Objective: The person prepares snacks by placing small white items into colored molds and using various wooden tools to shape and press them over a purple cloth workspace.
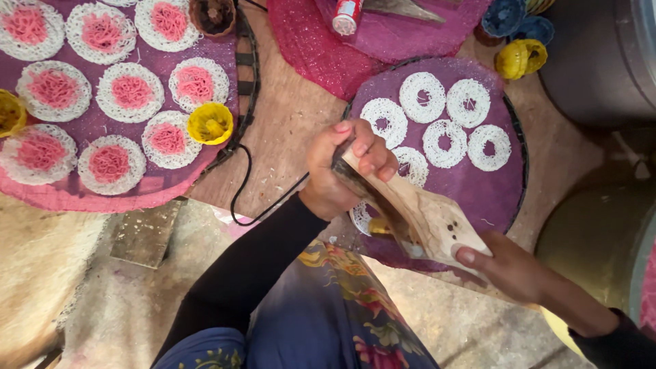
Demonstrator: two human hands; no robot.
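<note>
Both hands hold a long wooden press (410,208) tilted over a round purple mat (502,184). My left hand (342,167) grips its upper end, fingers curled over the top. Its lower, wider end rests under my right hand (509,266), thumb on the wood. On the mat lie several white lacy noodle rings (444,109); part of one shows beneath the press (359,215). A yellow piece (378,226) peeks out under the wood.
A larger purple mat (157,188) at the left carries several white rings with pink centres (130,92) and a yellow cup (210,123). A black cord (239,184) crosses the wooden board. Red mesh mats (307,48), a small bottle (346,15) and coloured cups (521,58) lie behind.
</note>
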